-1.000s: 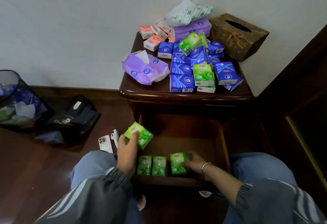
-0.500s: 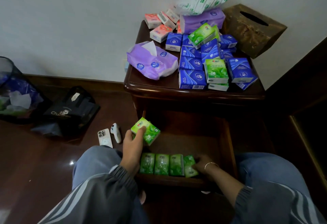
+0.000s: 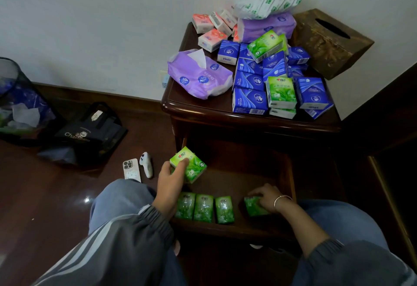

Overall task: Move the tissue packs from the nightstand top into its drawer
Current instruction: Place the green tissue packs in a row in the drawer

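- Left hand grips a green tissue pack, fingers curled round its near side, and holds it tilted above the far left part of the open drawer.
- Right hand, a bracelet on its wrist, curls its fingers over a fourth green pack at the near right of the drawer floor.
- Three green packs lie side by side in a row along the drawer's near edge, left of the fourth, with a gap between the row and it.
- On the nightstand top, blue packs are heaped at the middle and right. One upper green pack lies on them near the front, and a tilted green pack sits farther back.
- Pink packs cluster at the far left corner. An opened purple soft pack, a tissue sticking out, lies at the left front.
- A second purple pack sits at the back with a white printed bag on top.
- A brown tissue box stands tilted at the far right corner, by the white wall.
- On the dark wooden floor left of the nightstand lie a phone, face down, and a small white device just beside it.
- Farther left are a black bag and a mesh waste bin.
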{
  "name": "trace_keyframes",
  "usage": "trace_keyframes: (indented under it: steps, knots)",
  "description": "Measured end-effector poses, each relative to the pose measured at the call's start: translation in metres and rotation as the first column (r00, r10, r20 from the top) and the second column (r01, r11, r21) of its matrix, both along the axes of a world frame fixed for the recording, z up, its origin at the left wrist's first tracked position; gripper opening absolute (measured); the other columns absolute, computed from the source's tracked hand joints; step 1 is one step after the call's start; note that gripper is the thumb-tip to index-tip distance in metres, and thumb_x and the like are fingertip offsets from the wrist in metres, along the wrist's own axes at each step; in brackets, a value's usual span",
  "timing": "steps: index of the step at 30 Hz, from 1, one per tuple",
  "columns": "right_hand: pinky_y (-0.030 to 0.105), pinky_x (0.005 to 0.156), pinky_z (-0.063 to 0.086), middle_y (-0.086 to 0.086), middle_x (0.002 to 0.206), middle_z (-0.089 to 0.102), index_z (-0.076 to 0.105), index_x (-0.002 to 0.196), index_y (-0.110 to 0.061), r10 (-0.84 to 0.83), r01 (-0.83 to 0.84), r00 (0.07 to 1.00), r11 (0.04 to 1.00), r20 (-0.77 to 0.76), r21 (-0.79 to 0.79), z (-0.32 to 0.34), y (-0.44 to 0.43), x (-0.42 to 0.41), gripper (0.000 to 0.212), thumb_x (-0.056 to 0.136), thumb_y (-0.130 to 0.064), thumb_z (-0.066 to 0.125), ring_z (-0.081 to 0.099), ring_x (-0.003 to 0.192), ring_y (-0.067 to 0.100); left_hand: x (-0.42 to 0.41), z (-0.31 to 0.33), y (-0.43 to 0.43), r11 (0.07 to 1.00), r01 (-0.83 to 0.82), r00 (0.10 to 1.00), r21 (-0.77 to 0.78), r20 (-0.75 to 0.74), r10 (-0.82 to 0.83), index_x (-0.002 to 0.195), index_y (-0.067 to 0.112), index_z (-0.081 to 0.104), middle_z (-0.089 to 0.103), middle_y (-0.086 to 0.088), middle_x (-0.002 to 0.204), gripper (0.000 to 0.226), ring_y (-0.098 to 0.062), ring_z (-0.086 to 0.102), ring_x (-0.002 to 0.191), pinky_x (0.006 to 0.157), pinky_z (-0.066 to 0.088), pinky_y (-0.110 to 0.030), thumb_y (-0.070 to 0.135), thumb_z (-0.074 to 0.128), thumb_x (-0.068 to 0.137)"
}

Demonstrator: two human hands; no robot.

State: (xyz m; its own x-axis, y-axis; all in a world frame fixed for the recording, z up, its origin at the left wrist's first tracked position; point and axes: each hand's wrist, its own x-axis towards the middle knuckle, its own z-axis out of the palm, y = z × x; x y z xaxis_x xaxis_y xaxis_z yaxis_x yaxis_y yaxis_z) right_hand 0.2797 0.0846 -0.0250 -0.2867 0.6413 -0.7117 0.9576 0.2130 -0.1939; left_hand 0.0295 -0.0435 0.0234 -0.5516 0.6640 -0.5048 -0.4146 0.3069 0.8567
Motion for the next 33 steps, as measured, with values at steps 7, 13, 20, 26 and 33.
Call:
trace_keyframes:
  steps: [7,13,20,26,33]
  knots:
    - [0.022,0.113,0.022,0.010,0.153,0.021,0.045,0.139,-0.015,-0.029,0.063,0.975,0.987,-0.220,0.151,-0.012,-0.024,-0.006,0.057,0.085,0.005,0.049,0.025,0.141,0.026,0.002,-0.003,-0.001,1.000,0.011,1.000,-0.014,-0.025,-0.011,0.094,0.015,0.060,0.071,-0.010,0.096,0.023,-0.025,0.071,0.088,0.086,0.055,-0.051,0.035,0.067,0.084]
    - [0.035,0.095,0.047,0.015,0.132,0.053,0.045,0.133,-0.011,-0.297,0.297,0.955,0.942,-0.025,0.156,-0.009,-0.020,0.009,0.053,0.086,-0.027,0.063,0.054,0.119,0.032,0.002,-0.001,-0.001,0.998,0.038,0.998,-0.043,-0.047,-0.040,0.091,0.020,0.062,0.069,-0.009,0.100,0.040,-0.025,0.070,0.090,0.086,0.054,-0.054,0.052,0.068,0.067]
    - [0.022,0.098,0.036,0.013,0.135,0.050,0.048,0.135,-0.012,-0.016,0.030,0.991,0.994,-0.132,0.105,-0.013,-0.033,-0.012,0.054,0.083,-0.011,0.061,0.049,0.124,0.025,0.002,0.000,-0.002,0.997,0.057,0.997,-0.054,-0.056,-0.060,0.091,0.023,0.062,0.070,-0.007,0.100,0.044,-0.024,0.070,0.090,0.084,0.054,-0.054,0.056,0.067,0.063]
    - [0.018,0.098,0.032,0.011,0.141,0.044,0.043,0.138,-0.012,-0.048,0.050,0.971,0.999,-0.235,0.001,-0.018,-0.040,-0.017,0.061,0.081,-0.013,0.066,0.043,0.129,0.022,0.003,0.001,-0.001,0.997,0.058,0.997,-0.052,-0.049,-0.061,0.093,0.023,0.062,0.064,-0.011,0.110,0.046,-0.027,0.067,0.098,0.087,0.053,-0.054,0.057,0.067,0.062]
    - [0.023,0.087,0.045,0.011,0.127,0.059,0.051,0.131,-0.011,-0.118,0.097,0.978,0.987,-0.170,-0.125,-0.018,-0.041,-0.022,0.047,0.085,-0.015,0.061,0.058,0.113,0.023,0.004,-0.001,-0.001,0.994,0.102,0.994,-0.036,-0.032,-0.104,0.094,0.023,0.062,0.068,-0.008,0.105,0.047,-0.024,0.069,0.093,0.086,0.054,-0.053,0.057,0.068,0.063]
